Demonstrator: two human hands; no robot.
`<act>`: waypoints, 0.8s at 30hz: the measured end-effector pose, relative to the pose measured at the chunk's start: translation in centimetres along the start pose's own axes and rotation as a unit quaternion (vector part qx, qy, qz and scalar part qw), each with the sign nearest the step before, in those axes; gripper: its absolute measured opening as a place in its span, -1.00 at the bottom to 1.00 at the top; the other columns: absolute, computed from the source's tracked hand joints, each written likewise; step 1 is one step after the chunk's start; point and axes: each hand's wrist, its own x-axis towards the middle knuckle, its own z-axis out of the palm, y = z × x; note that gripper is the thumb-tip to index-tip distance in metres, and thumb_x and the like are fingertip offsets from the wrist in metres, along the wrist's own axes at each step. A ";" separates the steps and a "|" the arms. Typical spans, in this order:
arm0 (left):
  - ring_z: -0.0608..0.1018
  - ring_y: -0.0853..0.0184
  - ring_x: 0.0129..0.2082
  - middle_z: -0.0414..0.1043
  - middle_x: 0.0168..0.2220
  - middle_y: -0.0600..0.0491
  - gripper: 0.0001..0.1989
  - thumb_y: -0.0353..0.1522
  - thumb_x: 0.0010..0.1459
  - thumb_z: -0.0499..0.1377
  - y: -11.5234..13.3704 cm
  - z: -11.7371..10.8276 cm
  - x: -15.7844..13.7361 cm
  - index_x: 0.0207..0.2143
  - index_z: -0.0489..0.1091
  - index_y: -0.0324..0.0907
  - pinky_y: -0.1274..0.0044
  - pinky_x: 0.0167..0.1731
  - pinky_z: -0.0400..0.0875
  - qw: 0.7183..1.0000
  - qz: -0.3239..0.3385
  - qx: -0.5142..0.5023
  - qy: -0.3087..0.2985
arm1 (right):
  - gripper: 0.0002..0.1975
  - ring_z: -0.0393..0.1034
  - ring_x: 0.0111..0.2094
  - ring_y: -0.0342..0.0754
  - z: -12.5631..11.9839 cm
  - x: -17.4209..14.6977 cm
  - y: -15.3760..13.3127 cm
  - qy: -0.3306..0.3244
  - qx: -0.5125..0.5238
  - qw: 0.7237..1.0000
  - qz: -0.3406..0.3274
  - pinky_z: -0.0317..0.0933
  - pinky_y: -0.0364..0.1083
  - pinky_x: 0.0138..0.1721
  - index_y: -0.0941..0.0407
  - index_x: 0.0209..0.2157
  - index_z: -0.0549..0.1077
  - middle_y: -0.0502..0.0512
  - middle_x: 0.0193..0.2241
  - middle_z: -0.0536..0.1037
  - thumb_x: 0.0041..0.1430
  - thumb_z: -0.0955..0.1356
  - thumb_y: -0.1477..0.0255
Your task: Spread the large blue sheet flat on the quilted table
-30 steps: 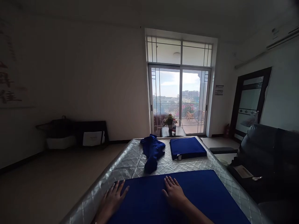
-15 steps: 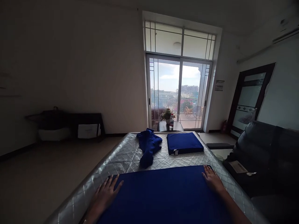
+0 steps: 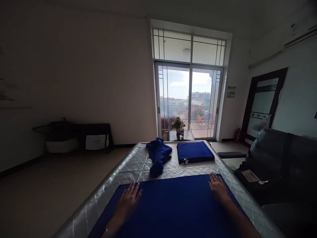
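Both hands flat and open on the blue cloth (image 3: 173, 205) at 6 o'clock of the mattress (image 3: 138, 165), left hand (image 3: 128, 203) slid inward from its left edge, right hand (image 3: 218, 188) holding the far right corner, so smoothing continues; crumpled cloth (image 3: 158, 157) and folded cloth (image 3: 194, 151) at 12 o'clock.

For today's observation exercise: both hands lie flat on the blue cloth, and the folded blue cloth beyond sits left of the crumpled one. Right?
Not quite. In the head view the folded blue cloth sits right of the crumpled one. Both the left hand and right hand lie flat on the blue cloth.
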 end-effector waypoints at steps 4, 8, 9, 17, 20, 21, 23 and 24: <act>0.12 -0.02 0.45 0.14 0.44 0.01 -0.44 -0.11 0.35 -0.12 8.5 0.9 -0.9 0.34 0.19 0.03 0.08 0.40 0.03 0.985 0.082 -0.149 -0.032 | -0.31 -0.08 0.46 -0.02 1.5 -3.0 -8.0 -0.024 0.045 0.991 -0.122 -0.11 0.05 0.45 0.07 0.40 0.06 0.06 0.45 0.07 0.35 -0.03 0.11; 0.04 0.07 0.47 0.00 0.48 0.11 -0.35 0.04 0.31 -0.15 14.1 1.7 -2.0 0.39 0.01 0.14 0.17 0.44 -0.02 0.968 0.104 -0.215 -0.072 | -0.34 -0.20 0.47 -0.07 4.0 -5.6 -14.5 -0.079 0.086 0.968 -0.221 -0.16 0.03 0.45 -0.17 0.42 -0.22 -0.21 0.44 -0.15 0.34 -0.04 0.06; 0.03 0.08 0.47 0.00 0.48 0.14 -0.36 0.04 0.31 -0.16 14.7 1.8 -2.2 0.39 -0.01 0.17 0.18 0.45 -0.04 0.968 0.106 -0.214 -0.077 | -0.36 -0.22 0.46 -0.09 4.5 -5.9 -15.3 -0.089 0.085 0.967 -0.223 -0.15 0.01 0.45 -0.24 0.40 -0.31 -0.29 0.42 -0.20 0.34 -0.03 0.08; -0.04 0.15 0.48 -0.08 0.48 0.15 -0.27 0.12 0.26 -0.19 14.9 0.0 -2.9 0.39 -0.09 0.08 0.24 0.49 -0.08 0.974 0.093 -0.170 -0.119 | -0.34 -0.32 0.46 -0.11 4.1 -6.4 -15.2 -0.109 0.095 0.966 -0.213 -0.22 0.08 0.47 -0.29 0.32 -0.57 -0.34 0.39 -0.35 0.34 -0.03 0.06; -0.05 0.15 0.48 -0.15 0.48 0.20 -0.24 0.16 0.23 -0.20 12.8 -0.3 -3.8 0.38 -0.15 0.10 0.18 0.49 -0.07 0.977 0.075 -0.151 -0.132 | -0.35 -0.25 0.47 -0.07 3.0 -6.8 -13.3 -0.113 0.099 0.972 -0.183 -0.20 0.11 0.47 -0.28 0.38 -0.38 -0.29 0.43 -0.22 0.32 -0.05 -0.01; -0.07 0.17 0.48 -0.20 0.48 0.24 -0.25 0.16 0.22 -0.20 11.3 -0.1 -4.4 0.37 -0.20 0.13 0.18 0.49 -0.07 0.979 0.063 -0.141 -0.136 | -0.33 -0.23 0.47 -0.04 2.7 -7.0 -12.1 -0.112 0.101 0.974 -0.170 -0.19 0.11 0.47 -0.24 0.40 -0.29 -0.25 0.44 -0.17 0.32 -0.04 -0.02; -0.12 0.21 0.48 -0.28 0.47 0.30 -0.28 0.15 0.23 -0.21 7.3 0.8 -5.8 0.34 -0.32 0.16 0.18 0.48 -0.09 0.983 0.026 -0.116 -0.138 | -0.29 -0.20 0.48 0.00 2.3 -7.5 -8.7 -0.102 0.107 0.979 -0.138 -0.18 0.12 0.48 -0.12 0.41 -0.13 -0.15 0.45 -0.08 0.31 -0.03 -0.03; -0.13 0.23 0.48 -0.30 0.47 0.32 -0.30 0.13 0.24 -0.21 4.9 1.5 -6.6 0.32 -0.38 0.19 0.17 0.48 -0.10 0.985 0.005 -0.098 -0.139 | -0.28 -0.19 0.48 0.01 2.2 -7.8 -6.5 -0.092 0.108 0.983 -0.120 -0.18 0.12 0.49 -0.08 0.41 -0.08 -0.12 0.46 -0.05 0.30 -0.02 -0.04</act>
